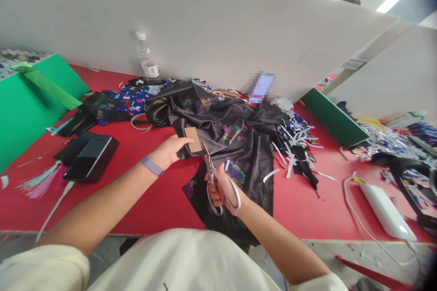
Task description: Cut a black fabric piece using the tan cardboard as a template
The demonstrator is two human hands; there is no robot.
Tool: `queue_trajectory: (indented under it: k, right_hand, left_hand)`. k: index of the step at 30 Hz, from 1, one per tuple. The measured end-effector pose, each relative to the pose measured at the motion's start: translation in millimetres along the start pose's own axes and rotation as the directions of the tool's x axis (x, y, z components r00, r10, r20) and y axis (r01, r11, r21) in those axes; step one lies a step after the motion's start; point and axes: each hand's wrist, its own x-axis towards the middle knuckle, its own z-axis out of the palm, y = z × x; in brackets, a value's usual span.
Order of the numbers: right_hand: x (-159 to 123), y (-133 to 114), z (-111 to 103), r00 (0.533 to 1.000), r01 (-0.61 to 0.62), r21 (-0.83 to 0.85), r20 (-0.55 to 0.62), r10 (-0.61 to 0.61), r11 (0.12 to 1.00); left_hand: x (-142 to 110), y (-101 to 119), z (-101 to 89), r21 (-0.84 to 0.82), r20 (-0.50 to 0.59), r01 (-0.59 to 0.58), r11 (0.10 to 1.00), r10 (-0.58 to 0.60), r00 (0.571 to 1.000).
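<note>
My left hand [170,149] is closed, pinching a small tan cardboard piece [193,140] against the cloth. In my right hand [223,193] are grey-handled scissors [210,168], fingers wrapped around the handles. Their blades point up and left, toward the lower right corner of the cardboard piece. Beneath both hands spreads a shiny black fabric [254,152] with purple, pink and green patterned patches. It lies crumpled at the back and hangs over the table's front edge. Whether the blades touch the fabric I cannot tell.
White strips and scraps [295,141] lie right of the fabric. A plastic bottle [149,61] stands against the grey partition, near a leaning phone [262,87]. A black device [91,157] rests left, a white power bank [387,209] right. Green panels [336,116] border the red table [307,213].
</note>
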Motion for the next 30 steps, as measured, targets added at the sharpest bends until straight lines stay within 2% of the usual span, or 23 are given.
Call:
queue_trajectory:
  k: [5, 22, 30]
  right_hand:
    - [-0.9, -1.8, -2.6, 1.0, -0.014, 0.018, 0.026, 0.013, 1.0]
    - [-4.6, -2.0, -5.0, 0.999, -0.028, 0.017, -0.023, 0.029, 0.999]
    - [-4.3, 3.6, -5.7, 0.997, 0.036, -0.046, -0.067, -0.039, 0.998]
  left_hand:
    - [-3.0, 3.8, 0.5, 0.008, -0.012, 0.0, 1.0, 0.0, 1.0]
    - [4.1, 2.1, -2.3, 0.015, -0.02, -0.006, 1.0, 0.006, 1.0]
    - [-1.5, 5.9, 0.2, 0.036, -0.02, 0.02, 0.999, -0.02, 1.0]
